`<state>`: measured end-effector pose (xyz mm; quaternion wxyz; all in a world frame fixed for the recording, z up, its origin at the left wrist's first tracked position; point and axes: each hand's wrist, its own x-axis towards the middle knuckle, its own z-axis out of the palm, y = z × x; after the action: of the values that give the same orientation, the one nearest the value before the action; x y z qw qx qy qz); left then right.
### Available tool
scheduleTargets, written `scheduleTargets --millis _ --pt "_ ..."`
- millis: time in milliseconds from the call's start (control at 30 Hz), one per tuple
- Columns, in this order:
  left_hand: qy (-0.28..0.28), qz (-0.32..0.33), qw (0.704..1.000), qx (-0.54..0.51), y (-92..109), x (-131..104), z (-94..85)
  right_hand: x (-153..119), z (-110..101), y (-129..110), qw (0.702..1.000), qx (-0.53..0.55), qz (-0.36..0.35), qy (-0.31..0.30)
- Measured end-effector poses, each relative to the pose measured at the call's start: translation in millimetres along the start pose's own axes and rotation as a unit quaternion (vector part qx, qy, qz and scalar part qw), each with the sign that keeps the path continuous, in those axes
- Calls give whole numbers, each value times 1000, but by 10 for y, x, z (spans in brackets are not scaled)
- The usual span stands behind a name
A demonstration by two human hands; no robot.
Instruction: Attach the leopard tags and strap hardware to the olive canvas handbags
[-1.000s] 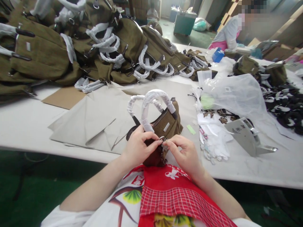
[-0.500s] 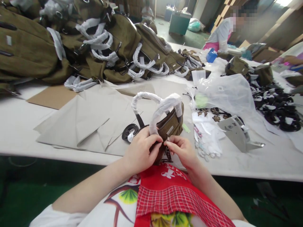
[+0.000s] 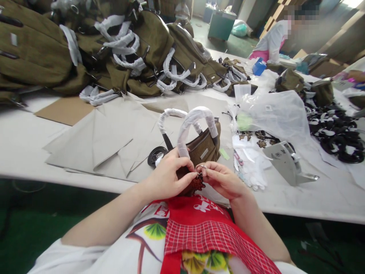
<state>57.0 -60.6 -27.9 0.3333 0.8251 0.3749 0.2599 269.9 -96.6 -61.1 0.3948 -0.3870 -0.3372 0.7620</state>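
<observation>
A small olive-brown handbag (image 3: 205, 151) stands at the table's front edge, its two handles (image 3: 196, 114) wrapped in white film. In front of it hangs a dark, leopard-patterned bag charm (image 3: 198, 183) with a metal ring on top. My left hand (image 3: 172, 175) is closed, thumb and forefinger pinching the charm's top by its small links. My right hand (image 3: 224, 179) is closed too, its fingertips holding the metal ring. Whether the ring is linked to the bag cannot be made out. Beside my left hand lies a coiled black strap (image 3: 156, 156).
Larger olive bags (image 3: 119, 57) are heaped along the back left. Grey paper sheets (image 3: 94, 140) cover the table's middle. To the right lie a clear plastic bag (image 3: 276, 110), more charms (image 3: 261, 140), white gloves (image 3: 253, 171), a grey tape dispenser (image 3: 288, 161) and black coiled straps (image 3: 336, 133). A co-worker (image 3: 270, 42) stands beyond.
The charm has turned so its patterned face shows, and the metal ring now stands up between my fingertips. My left thumb has moved right onto the charm's top.
</observation>
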Motion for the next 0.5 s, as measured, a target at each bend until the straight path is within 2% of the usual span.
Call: scheduleTargets --millis 200,300,500 --pt "15 -24 1000 0 -6 17 53 53 14 74 998 55 34 -22" --pt "34 -43 998 8 -6 23 77 51 36 106 998 44 32 -37" --pt "37 -25 999 26 -51 28 129 31 43 65 996 -11 39 -84"
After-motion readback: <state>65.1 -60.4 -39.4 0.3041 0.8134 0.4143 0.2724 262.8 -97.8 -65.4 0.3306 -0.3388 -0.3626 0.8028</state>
